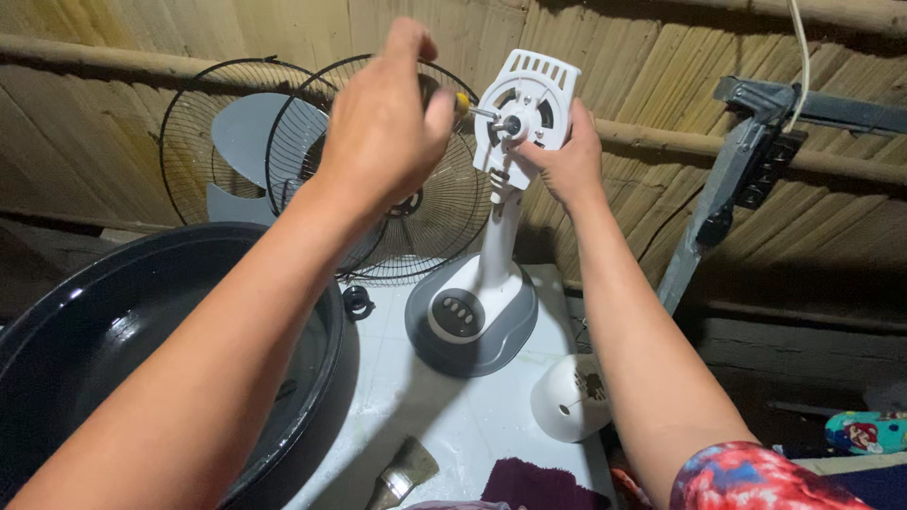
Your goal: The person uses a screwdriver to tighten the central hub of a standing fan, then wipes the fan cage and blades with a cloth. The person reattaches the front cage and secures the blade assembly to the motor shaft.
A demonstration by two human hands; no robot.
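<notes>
A white fan motor housing (527,106) sits on top of a white stand neck rising from a grey and white fan base (470,321) with buttons. My right hand (567,156) grips the housing from its right side. My left hand (383,123) is closed around a screwdriver with a yellow and black handle (460,102); its metal tip points at the centre of the housing.
Two wire fan grilles (283,151) with a grey blade lean on the bamboo wall behind. A large black basin (123,340) fills the left. A white domed motor cover (570,397), a paintbrush (402,472), a dark red cloth (539,484) and a black knob (358,303) lie on the white surface.
</notes>
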